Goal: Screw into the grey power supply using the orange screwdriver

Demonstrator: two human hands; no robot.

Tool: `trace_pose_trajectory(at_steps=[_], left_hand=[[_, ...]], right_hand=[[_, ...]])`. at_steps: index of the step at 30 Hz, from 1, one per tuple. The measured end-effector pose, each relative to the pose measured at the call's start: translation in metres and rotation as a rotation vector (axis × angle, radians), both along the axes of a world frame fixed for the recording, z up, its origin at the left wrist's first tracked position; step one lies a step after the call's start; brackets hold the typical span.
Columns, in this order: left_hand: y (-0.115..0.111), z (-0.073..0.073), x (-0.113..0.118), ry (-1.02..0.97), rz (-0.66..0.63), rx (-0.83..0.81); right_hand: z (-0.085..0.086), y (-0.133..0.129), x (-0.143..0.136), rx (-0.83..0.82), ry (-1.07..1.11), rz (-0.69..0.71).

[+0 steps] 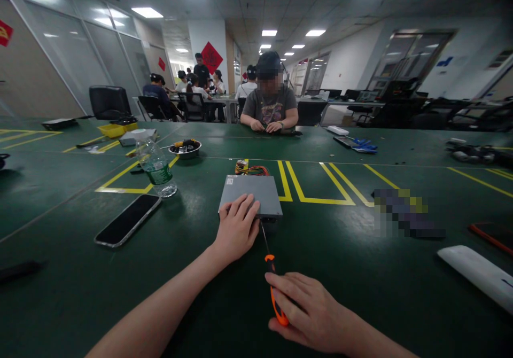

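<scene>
A grey metal box [264, 189] lies flat on the green table, with a bundle of coloured wires [258, 170] at its far side. My left hand [237, 228] rests on the left part of its top, fingers spread and pointing away from me. In my right hand [306, 307] is an orange and black screwdriver [279, 307], gripped by the handle. Its thin shaft points away from me, and the tip meets the near side of the box, just right of my left hand. The exact spot the tip touches is too small to make out.
Left of the box are a phone [128, 220], a plastic bottle [158, 173] and a bowl of tools [185, 148]. A blurred object [406, 212] and a white object [476, 273] lie right. A person [269, 99] sits across the table [208, 304].
</scene>
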State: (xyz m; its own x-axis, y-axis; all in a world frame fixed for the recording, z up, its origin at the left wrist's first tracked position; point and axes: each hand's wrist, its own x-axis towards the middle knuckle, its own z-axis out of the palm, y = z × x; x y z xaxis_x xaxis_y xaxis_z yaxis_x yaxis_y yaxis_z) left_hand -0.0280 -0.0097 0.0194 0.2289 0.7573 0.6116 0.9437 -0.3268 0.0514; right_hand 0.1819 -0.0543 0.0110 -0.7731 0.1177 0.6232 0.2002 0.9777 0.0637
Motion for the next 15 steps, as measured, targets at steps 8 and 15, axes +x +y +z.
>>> trace_pose_trajectory(at_steps=[8, 15], left_hand=[[0.001, -0.002, 0.001, 0.009, 0.017, -0.005], [0.0, -0.001, 0.002, 0.019, 0.031, -0.003]], right_hand=[[0.003, -0.005, -0.007, -0.099, -0.2, -0.028], [-0.01, -0.005, -0.007, -0.025, -0.147, 0.034]])
